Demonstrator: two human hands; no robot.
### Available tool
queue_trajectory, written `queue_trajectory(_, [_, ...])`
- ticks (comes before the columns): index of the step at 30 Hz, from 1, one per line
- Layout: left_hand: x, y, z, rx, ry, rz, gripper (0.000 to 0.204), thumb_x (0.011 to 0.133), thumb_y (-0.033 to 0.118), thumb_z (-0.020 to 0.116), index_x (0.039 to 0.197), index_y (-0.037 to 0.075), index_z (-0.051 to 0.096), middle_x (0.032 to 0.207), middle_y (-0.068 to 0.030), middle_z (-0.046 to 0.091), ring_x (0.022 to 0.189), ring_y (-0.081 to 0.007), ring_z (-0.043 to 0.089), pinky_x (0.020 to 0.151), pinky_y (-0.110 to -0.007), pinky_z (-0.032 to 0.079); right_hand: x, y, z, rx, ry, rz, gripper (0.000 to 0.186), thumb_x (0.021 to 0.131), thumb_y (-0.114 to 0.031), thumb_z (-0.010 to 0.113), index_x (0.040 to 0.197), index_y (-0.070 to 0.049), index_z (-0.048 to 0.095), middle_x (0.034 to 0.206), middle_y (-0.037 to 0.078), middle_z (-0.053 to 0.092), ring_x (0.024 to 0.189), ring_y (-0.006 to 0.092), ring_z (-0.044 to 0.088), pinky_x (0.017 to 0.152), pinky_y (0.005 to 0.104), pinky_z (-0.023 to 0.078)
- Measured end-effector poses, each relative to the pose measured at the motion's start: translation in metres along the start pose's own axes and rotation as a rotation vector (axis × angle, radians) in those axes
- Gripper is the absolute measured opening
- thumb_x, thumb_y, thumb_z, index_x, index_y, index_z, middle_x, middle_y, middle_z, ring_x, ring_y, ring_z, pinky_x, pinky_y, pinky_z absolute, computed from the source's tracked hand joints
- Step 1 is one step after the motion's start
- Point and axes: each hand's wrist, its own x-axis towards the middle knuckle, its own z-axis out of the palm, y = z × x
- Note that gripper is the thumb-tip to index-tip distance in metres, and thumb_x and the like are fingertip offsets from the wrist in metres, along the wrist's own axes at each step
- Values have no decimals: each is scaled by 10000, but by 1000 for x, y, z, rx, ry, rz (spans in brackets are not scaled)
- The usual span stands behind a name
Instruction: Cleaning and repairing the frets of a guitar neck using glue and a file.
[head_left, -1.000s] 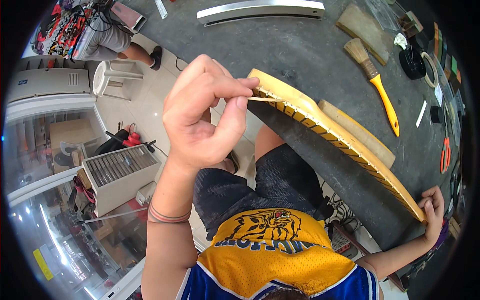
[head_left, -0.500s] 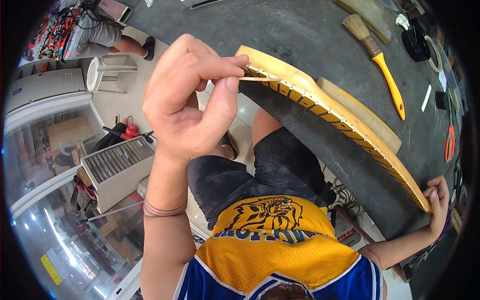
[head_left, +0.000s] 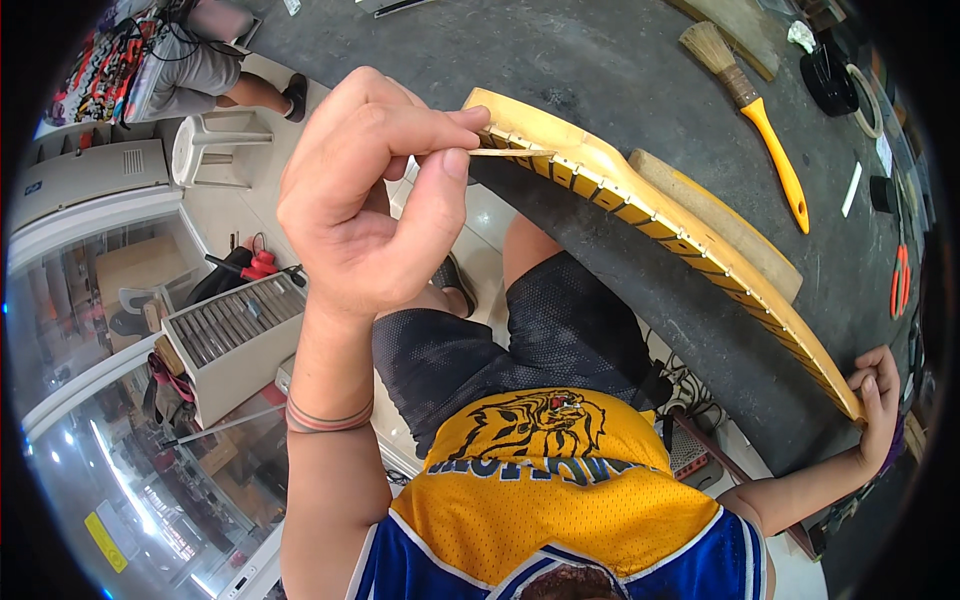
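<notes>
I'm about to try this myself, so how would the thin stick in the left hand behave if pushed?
The stick is probably light, as only a pinch of the left hand holds it. It looks fairly stiff, since its exposed length runs nearly straight. Being so thin, it may snap under a hard push.

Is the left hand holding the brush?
No, the left hand pinches a thin stick, while the brush lies on the table.
</notes>
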Motion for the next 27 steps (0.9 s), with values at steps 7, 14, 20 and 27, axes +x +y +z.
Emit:
queue_trajectory(7, [1, 1, 0, 19, -10, 5, 103, 918, -104, 672, 979, -95, 754, 849, -53, 508, 775, -152, 529, 954, -493, 714, 0, 5, -1, -15, 16, -7, 563, 1042, -520, 776, 1211, -23, 571, 777, -36, 540, 687, 33, 473, 634, 218, 316])
queue_trajectory(14, [0, 0, 0, 13, -11, 5, 104, 925, -106, 672, 991, -95, 751, 851, -54, 514, 787, -154, 533, 953, -491, 714, 1, 7, -2, -28, 30, -26, 567, 1044, -529, 771, 1211, -26, 571, 768, -41, 532, 677, 31, 458, 623, 221, 303])
queue_trajectory(20, [-2, -2, -1, -16, 15, -2, 97, 945, -101, 668, 1000, -96, 748, 857, -60, 524, 797, -152, 540, 942, -493, 717, 1, 6, -4, -30, 20, -15, 546, 1051, -526, 760, 1201, -36, 570, 756, -45, 523, 655, 28, 441, 595, 218, 281])
queue_trajectory(27, [-3, -7, -3, -52, 19, 24, 94, 955, -104, 663, 1003, -101, 744, 861, -63, 527, 803, -154, 542, 952, -514, 718, 3, 2, -3, -77, 71, -20, 417, 1118, -452, 668, 1171, -44, 599, 764, -43, 505, 696, 39, 424, 653, 225, 280])
